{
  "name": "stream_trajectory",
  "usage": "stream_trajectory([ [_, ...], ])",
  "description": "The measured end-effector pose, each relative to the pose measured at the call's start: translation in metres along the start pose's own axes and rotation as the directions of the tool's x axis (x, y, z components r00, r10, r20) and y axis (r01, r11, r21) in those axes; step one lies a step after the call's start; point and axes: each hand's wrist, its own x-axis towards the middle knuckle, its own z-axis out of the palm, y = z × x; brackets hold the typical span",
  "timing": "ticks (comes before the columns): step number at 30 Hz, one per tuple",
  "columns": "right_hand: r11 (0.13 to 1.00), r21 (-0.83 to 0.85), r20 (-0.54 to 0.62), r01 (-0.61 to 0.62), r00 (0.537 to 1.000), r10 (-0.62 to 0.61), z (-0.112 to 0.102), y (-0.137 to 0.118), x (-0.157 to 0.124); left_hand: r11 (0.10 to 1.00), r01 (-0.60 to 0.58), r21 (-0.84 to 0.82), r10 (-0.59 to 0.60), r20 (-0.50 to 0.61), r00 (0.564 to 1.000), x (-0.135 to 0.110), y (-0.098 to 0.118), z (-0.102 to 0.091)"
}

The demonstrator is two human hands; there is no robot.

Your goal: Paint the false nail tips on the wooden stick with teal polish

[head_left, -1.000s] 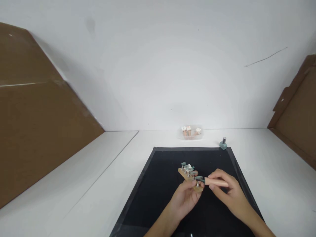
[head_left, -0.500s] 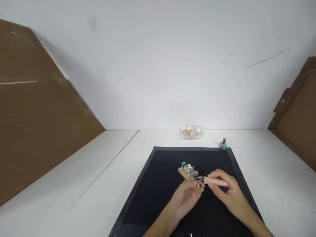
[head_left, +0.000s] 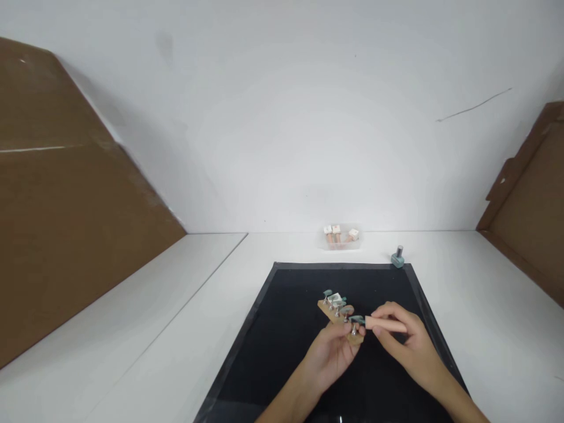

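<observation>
My left hand (head_left: 331, 351) grips the near end of a tan strip (head_left: 325, 308), which slants up to the left above the black mat. Along the strip, several false nails (head_left: 346, 309) stand on small silver posts, most of them teal or greyish. Between the thumb and fingers of my right hand (head_left: 403, 341) is a nail polish brush with a peach handle (head_left: 385, 324). Its tip meets the nearest teal false nail (head_left: 356, 319); the bristles are hard to make out. Behind the strip is a small white square bottle (head_left: 335, 298), partly hidden by the nails.
A clear plastic box (head_left: 341, 245) at the back holds several white square pieces with peach stems. Right of it, a teal bottle with a silver top (head_left: 398, 258) stands by the corner of the black mat (head_left: 264, 352). Brown cardboard panels (head_left: 79, 205) flank the white table.
Both hands, the strip and the brush hold nearly the same positions. The view has shifted very slightly.
</observation>
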Motion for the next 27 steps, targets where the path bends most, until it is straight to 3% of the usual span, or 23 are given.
stream_trajectory([
  [27,0.999,-0.022,-0.007,0.028,1.000,-0.028,0.0022,0.0050,-0.0014,0.995,0.033,-0.094,-0.032,0.012,0.999,0.0002,0.0020,-0.0009],
])
